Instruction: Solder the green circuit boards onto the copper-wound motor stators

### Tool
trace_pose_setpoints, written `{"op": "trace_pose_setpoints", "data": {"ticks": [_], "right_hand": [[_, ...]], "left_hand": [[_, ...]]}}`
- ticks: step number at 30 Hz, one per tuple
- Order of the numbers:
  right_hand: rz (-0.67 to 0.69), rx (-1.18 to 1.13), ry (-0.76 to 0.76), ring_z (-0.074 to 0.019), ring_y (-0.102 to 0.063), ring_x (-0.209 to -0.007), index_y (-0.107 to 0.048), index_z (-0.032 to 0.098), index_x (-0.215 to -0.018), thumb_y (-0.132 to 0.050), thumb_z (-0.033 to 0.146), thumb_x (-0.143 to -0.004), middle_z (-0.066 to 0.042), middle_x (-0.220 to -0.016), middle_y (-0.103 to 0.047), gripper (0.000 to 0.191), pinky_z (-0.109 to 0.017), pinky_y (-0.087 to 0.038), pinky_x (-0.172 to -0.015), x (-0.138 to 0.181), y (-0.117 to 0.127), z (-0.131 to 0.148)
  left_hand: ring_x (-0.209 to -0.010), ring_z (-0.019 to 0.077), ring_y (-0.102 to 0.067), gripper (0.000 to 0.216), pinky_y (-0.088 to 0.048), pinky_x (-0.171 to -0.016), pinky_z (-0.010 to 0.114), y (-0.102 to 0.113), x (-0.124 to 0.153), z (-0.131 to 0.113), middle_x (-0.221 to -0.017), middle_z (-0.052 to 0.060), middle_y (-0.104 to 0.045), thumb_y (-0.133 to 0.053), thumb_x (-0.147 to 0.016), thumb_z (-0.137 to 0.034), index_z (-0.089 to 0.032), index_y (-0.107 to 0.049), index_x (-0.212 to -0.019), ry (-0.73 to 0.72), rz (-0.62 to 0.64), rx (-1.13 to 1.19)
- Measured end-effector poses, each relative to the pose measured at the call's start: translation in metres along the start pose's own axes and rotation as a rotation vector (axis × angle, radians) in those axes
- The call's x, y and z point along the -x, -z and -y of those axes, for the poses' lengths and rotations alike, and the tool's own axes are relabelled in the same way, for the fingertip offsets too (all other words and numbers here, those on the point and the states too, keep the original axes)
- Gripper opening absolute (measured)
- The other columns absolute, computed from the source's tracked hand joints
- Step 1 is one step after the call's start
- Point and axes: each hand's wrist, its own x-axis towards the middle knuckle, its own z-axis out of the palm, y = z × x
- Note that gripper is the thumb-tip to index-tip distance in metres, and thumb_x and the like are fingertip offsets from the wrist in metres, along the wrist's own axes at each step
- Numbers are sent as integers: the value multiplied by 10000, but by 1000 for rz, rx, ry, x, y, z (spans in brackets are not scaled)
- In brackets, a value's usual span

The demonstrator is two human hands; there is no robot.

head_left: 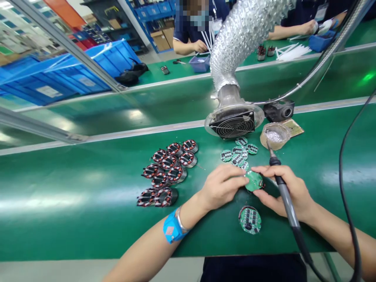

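Note:
My left hand point(221, 185) pinches a round green circuit board point(254, 180) fitted on a wound coil, fingers closed on its left edge. My right hand point(289, 192) touches the same board from the right and also grips a soldering iron point(283, 192), its tip pointing up toward a tin of solder dross point(275, 135). A second coil with a green board on top point(250, 219) lies on the mat just below my hands. A blue wrist strap point(173, 227) circles my left wrist.
Several copper-wound coils point(167, 172) lie grouped to the left. Loose round green boards point(238, 153) sit ahead, below a fume extractor fan point(233, 121) with a silver hose point(243, 35). Other people work at the far bench point(293, 55). Blue crates point(58, 78) stand at left.

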Motion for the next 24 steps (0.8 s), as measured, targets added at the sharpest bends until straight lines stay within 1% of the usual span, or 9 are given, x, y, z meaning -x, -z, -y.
{"op": "trace_pose_setpoints", "data": {"ticks": [3,6,9,12,14,16,18,21,24], "right_hand": [[2,69,-70,-200,-681,-1009,-459,219,-1118,-767,253,-772,-80,-1121,-684,465,-309,-556,-868,7,12,-8],[13,115,-39,-207,-676,-1002,-466,208,-1131,-775,251,-767,-82,-1109,-681,480,-325,-551,-875,12,15,-12],[18,170,25,-210,-669,-974,-484,198,-1112,-759,246,-784,-83,-1094,-680,432,-333,-550,-854,13,10,-9],[40,240,51,-219,-657,-915,-493,189,-1121,-738,251,-804,-81,-1067,-682,405,-360,-550,-807,12,5,-3],[63,273,51,-226,-641,-897,-494,182,-1140,-723,240,-812,-82,-1056,-680,405,-374,-550,-786,12,4,1],[87,278,47,-235,-625,-918,-496,179,-1139,-707,218,-815,-87,-1076,-671,388,-385,-550,-795,11,4,3],[117,255,50,-242,-614,-955,-498,179,-1136,-686,195,-820,-92,-1104,-661,369,-398,-547,-825,9,5,2],[169,205,60,-245,-614,-975,-496,182,-1152,-655,170,-831,-88,-1077,-665,357,-408,-546,-854,6,6,1],[182,197,72,-259,-619,-1007,-491,178,-1169,-656,176,-827,-106,-1116,-662,380,-434,-539,-878,2,7,1]], "left_hand": [[-948,163,-652,263,-546,-856,300,0,3,6,-1015,92,-704,-521,-888,-54,-158,-638,-1101,240,140,69],[-877,152,-672,202,-550,-815,271,-1,8,12,-963,74,-725,-557,-906,-131,-158,-667,-1073,314,338,232],[-823,143,-677,188,-545,-781,254,-4,7,15,-915,63,-732,-627,-882,-199,-162,-682,-1057,420,395,361],[-713,118,-656,264,-530,-670,213,-4,2,13,-847,49,-718,-679,-825,-166,-142,-666,-1088,572,464,474],[-634,99,-618,223,-495,-590,188,-1,-2,7,-778,31,-692,-665,-808,-134,-128,-667,-1031,630,498,489],[-577,87,-574,152,-462,-544,179,5,-5,1,-706,13,-654,-627,-805,-115,-118,-651,-955,654,485,493],[-584,94,-568,188,-474,-562,192,14,-6,-4,-697,12,-642,-610,-784,-99,-111,-620,-972,638,476,564],[-726,136,-616,325,-531,-699,254,28,-6,-4,-849,66,-677,-607,-723,-71,-109,-612,-1046,547,527,727],[-809,159,-639,315,-538,-758,275,33,-3,1,-949,95,-690,-606,-737,-62,-123,-656,-1042,497,548,759]]}}
